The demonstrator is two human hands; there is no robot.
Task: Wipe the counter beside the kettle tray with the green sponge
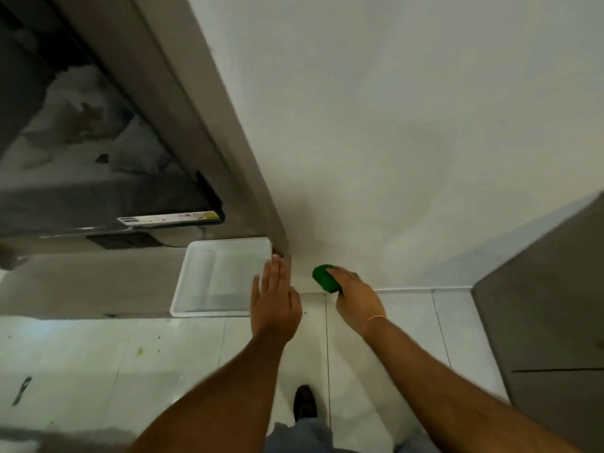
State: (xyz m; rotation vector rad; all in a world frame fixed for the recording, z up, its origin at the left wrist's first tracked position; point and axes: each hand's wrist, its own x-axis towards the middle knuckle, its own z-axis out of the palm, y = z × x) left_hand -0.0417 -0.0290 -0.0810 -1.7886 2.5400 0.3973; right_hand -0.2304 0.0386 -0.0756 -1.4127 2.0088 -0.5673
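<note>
The green sponge [324, 278] is in my right hand [358, 299], held in the air in front of the white wall to the right of the counter's end. My left hand [275, 300] is flat and empty, fingers together, at the right edge of the white tray [192, 282]. The tray is empty and sits at the right end of the grey counter [88, 282]. No kettle is visible. The counter's surface left of the tray is bare.
A dark TV screen [98, 178] with a label strip hangs above the counter. A white wall [392, 125] is straight ahead and a grey cabinet [549, 305] stands at right. White floor tiles [163, 364] carry small specks; my shoe [304, 402] shows below.
</note>
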